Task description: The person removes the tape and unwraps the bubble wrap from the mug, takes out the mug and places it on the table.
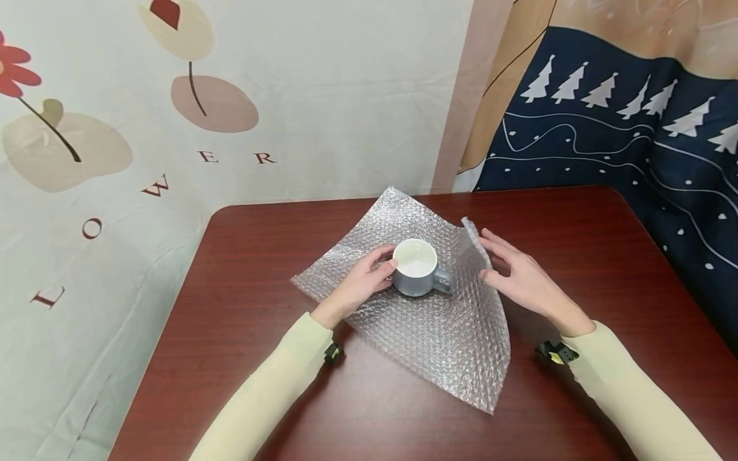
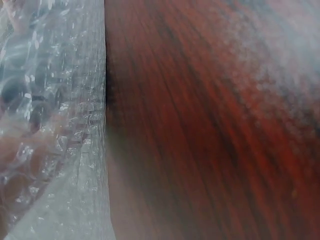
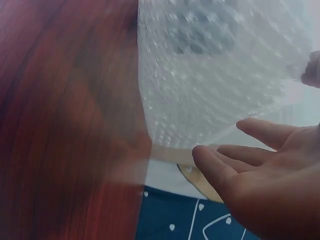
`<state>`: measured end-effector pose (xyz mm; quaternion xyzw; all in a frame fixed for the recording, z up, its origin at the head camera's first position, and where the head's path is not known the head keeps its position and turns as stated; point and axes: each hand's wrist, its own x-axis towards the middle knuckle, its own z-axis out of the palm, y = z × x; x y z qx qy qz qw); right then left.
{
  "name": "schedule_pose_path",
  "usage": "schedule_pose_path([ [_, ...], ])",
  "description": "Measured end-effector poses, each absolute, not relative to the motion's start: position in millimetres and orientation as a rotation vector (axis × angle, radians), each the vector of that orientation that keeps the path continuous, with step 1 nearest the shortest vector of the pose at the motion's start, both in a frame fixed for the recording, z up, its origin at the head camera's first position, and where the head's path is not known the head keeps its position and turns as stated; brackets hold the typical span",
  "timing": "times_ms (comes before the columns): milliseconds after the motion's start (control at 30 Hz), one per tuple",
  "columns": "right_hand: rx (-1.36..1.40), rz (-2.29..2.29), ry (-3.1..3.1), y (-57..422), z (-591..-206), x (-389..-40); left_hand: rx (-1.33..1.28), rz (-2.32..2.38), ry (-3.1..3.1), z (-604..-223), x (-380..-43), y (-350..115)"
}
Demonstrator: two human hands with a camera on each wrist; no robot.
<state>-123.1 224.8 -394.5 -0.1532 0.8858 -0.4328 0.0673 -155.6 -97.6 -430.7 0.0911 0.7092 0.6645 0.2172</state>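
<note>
A grey mug (image 1: 412, 285) with a white inside stands upright on a sheet of bubble wrap (image 1: 426, 339), its handle turned to the right. My left hand (image 1: 364, 274) holds the mug's left side, thumb in front and fingers toward the back. Along the sheet's raised right side is my right hand (image 1: 521, 278), fingers extended and thumb apart. The right wrist view shows those fingers (image 3: 257, 155) spread beside the bubble wrap (image 3: 220, 95), with the mug blurred behind it. In the left wrist view, bubble wrap (image 2: 75, 130) covers much of the left hand.
The sheet lies on a reddish-brown wooden table (image 1: 248, 307), one corner pointing to the far edge. Behind the table hangs a pale cloth (image 1: 346, 128) with flowers and letters. A dark blue cloth (image 1: 576, 137) with white trees hangs at the right.
</note>
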Motion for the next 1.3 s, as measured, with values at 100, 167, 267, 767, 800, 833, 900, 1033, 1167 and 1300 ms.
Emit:
schedule_pose_path([
  [100,-0.45,-1.336,2.685,230,-393,-123,0.254,1.842,1.965,-431,-156,-98],
  [167,-0.433,-1.345,2.694,234,-391,-122,0.254,1.842,1.966,-431,-156,-98],
  [267,-0.404,-1.353,2.699,240,-389,-122,0.247,1.84,1.965,-430,-155,-98],
  [767,-0.096,-1.202,2.942,272,-385,-124,0.247,1.839,1.962,-429,-155,-97],
  [800,-0.075,-1.19,2.944,274,-385,-125,0.248,1.84,1.961,-429,-155,-97],
  [833,-0.06,-1.184,2.943,276,-385,-126,0.249,1.839,1.962,-429,-155,-96],
  [900,-0.033,-1.163,2.937,280,-385,-127,0.248,1.838,1.962,-429,-156,-97],
  [1033,-0.026,-1.101,2.93,288,-389,-129,0.244,1.834,1.96,-430,-156,-97],
  [1167,-0.049,-1.036,2.932,295,-394,-133,0.246,1.832,1.96,-431,-157,-97],
  [1300,-0.053,-0.975,2.912,304,-400,-138,0.249,1.83,1.968,-431,-157,-97],
])
